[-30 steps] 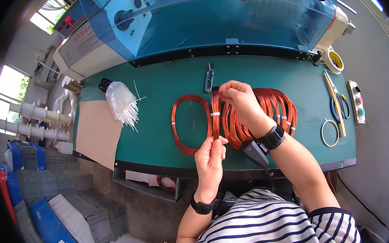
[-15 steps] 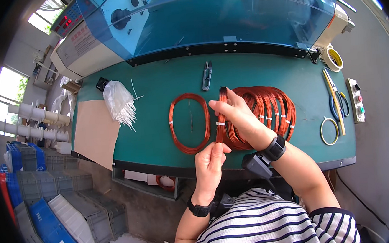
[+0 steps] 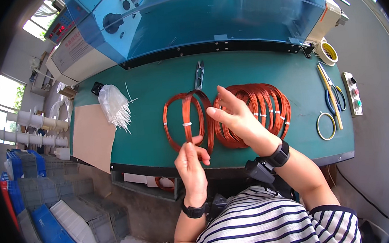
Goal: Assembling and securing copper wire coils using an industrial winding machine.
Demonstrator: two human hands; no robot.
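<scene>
My left hand (image 3: 192,169) is closed around the bottom of a copper wire coil (image 3: 186,115), which stands tilted with a white tie on its near strand. That coil partly covers a second copper coil (image 3: 167,130) lying flat on the table. My right hand (image 3: 240,120) is open, fingers spread, its thumb tip close to the right side of the held coil; whether they touch I cannot tell. Right of it, a row of overlapping copper coils (image 3: 272,98) with white ties lies on the table, partly hidden by that hand.
On the green table (image 3: 150,84) lie thread snips (image 3: 199,75), a bag of white ties (image 3: 113,102), brown cardboard (image 3: 92,134), scissors (image 3: 334,94), a yellow ring (image 3: 326,126) and tape rolls (image 3: 327,54). A machine with a blue transparent cover (image 3: 214,24) spans the back.
My left hand has moved left with the coil, which has turned so its loop shows. The right hand has let go of the coil's top and opened.
</scene>
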